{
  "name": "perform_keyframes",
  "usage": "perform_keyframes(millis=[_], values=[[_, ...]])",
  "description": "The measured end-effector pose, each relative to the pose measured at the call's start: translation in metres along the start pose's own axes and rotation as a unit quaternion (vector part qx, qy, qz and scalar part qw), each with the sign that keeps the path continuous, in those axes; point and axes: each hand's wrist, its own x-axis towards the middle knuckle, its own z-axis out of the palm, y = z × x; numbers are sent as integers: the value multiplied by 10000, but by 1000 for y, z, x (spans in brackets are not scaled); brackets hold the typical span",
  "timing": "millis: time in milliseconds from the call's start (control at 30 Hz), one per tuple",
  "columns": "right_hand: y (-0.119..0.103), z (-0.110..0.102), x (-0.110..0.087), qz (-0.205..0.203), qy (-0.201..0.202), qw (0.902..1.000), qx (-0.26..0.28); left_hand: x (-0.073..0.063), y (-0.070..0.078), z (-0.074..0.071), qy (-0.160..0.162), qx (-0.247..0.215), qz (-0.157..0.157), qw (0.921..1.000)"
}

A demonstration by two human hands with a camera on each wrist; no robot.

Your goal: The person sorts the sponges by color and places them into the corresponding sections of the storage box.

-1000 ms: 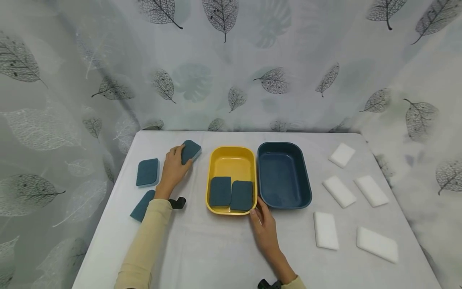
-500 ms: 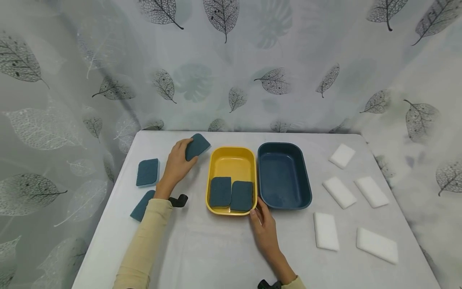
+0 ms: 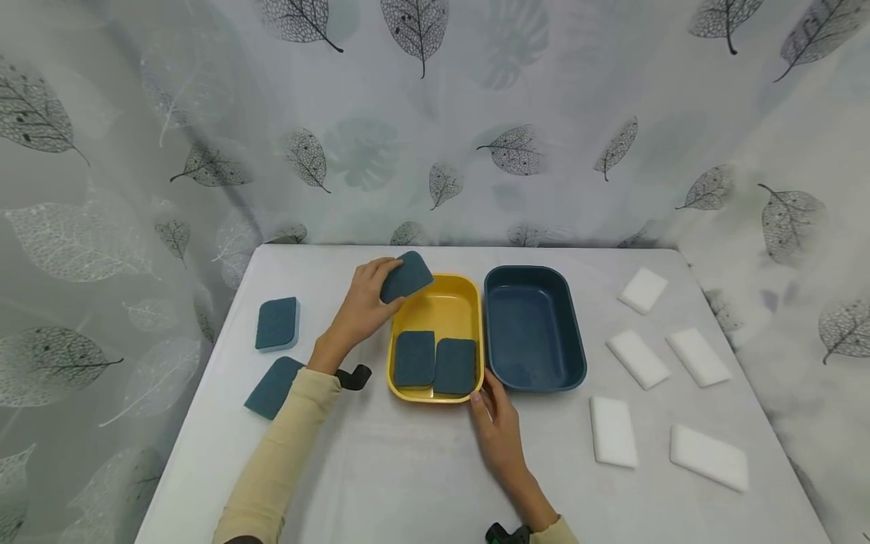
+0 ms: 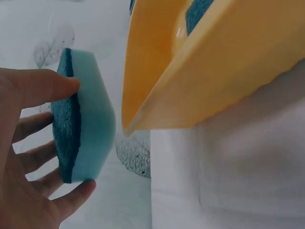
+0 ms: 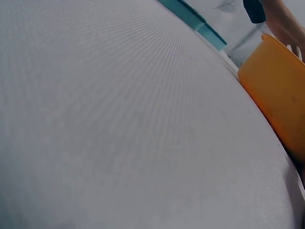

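Pinching: left hand (image 3: 360,308), grip narrowed to the width of one dark-blue sponge (image 3: 406,277), held by opposite edges, likely leaving its foam side free; forearm (image 3: 288,449) slanting toward one o'clock. Sponge location: eleven o'clock corner of yellow tray (image 3: 448,306). Right hand (image 3: 499,431): fingers nearly straight, touching tray's five o'clock corner, presumably steadying it.

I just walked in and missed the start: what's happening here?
A person's left hand holds a blue-green, two-layer sponge near the far left corner of a rounded yellow tray, while the right hand touches its near right corner. Two matching sponges lie inside, two more on the white-covered table to the left. The rounded dark blue tray alongside is empty, and five white rectangular blocks lie to its right.
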Motion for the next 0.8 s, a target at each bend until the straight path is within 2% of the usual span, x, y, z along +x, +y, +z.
perform_keyframes(millis=[133, 333, 533, 800], values=[[-1, 0, 1, 42, -20, 10000, 55, 2, 4, 6, -295, 150, 306, 9990], [-2, 0, 1, 87, 4, 9999, 55, 5, 8, 14, -654, 467, 596, 9950], [-2, 0, 1, 91, -5, 9999, 91, 10, 14, 22, -1100, 690, 779, 9885], [-1, -1, 2, 48, 1, 9999, 148, 17, 14, 33, -1610, 975, 1034, 9767]])
